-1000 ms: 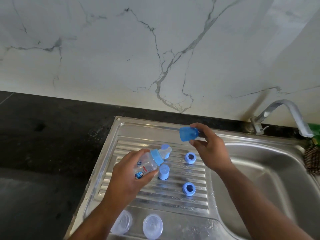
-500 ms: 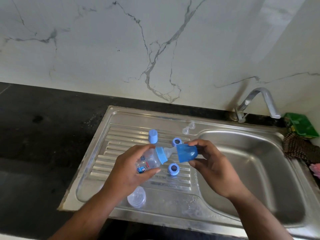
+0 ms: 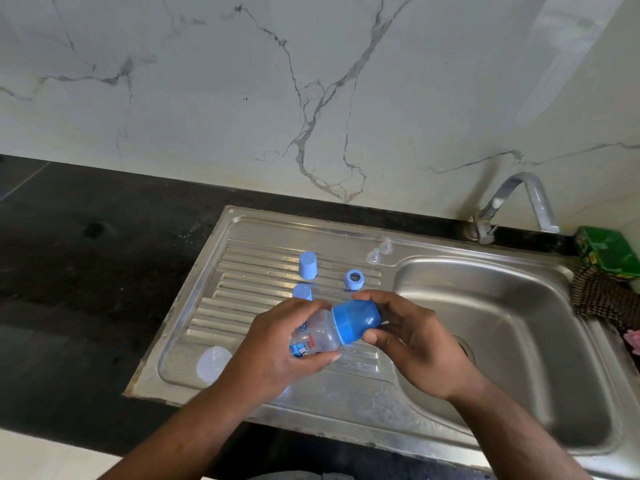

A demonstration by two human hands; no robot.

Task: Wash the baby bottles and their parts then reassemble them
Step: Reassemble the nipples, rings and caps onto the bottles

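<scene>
1. Now left hand [image 3: 277,344] grips the bottle [image 3: 317,336], fingers curled round its clear body. The bottle is tilted, top end toward the basin [image 3: 519,358], and held over the drainboard [image 3: 242,258] just left of the basin.
2. Right hand [image 3: 412,337] holds the blue cap [image 3: 356,320], fingers over it and thumb under. The cap sits on the bottle's top, near the basin's left edge. Can't tell if it's fully seated.
3. Pale cap [image 3: 307,265] stands upright on the drainboard, left of the basin toward the back. A second pale cap [image 3: 302,292] is just in front of it, partly hidden by the left hand.
4. Ring [image 3: 354,278] lies on the drainboard, closer to the basin than the pale caps.
5. Nipple [image 3: 374,256] and a second nipple [image 3: 386,244] sit side by side at the basin's back-left corner.
6. Clear round piece [image 3: 213,364] is well left of the basin, at the drainboard's front.
7. Tap [image 3: 512,202] is behind the basin. Green box [image 3: 606,251] and cloth [image 3: 599,296] are right of the basin.
</scene>
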